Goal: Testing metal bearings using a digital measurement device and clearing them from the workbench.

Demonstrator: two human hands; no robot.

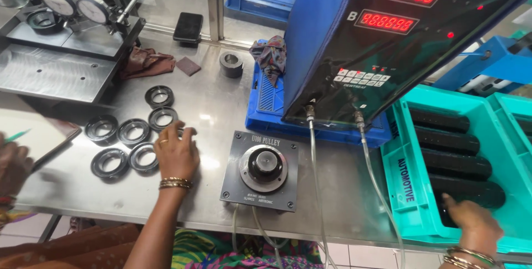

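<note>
Black rings (133, 131): six on table; left hand (176, 152) fingers spread on one | right hand (475, 223) fingers apart in teal crate (407, 191)

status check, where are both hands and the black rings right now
Left hand flat on a ring on the table, six rings beside. Right hand on black stacks in teal crate. Gauge fixture between, unobstructed.

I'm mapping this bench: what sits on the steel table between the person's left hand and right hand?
In the head view, a square grey gauge fixture with a round black plug sits between left hand and right hand, plus two clear hoses.
</note>
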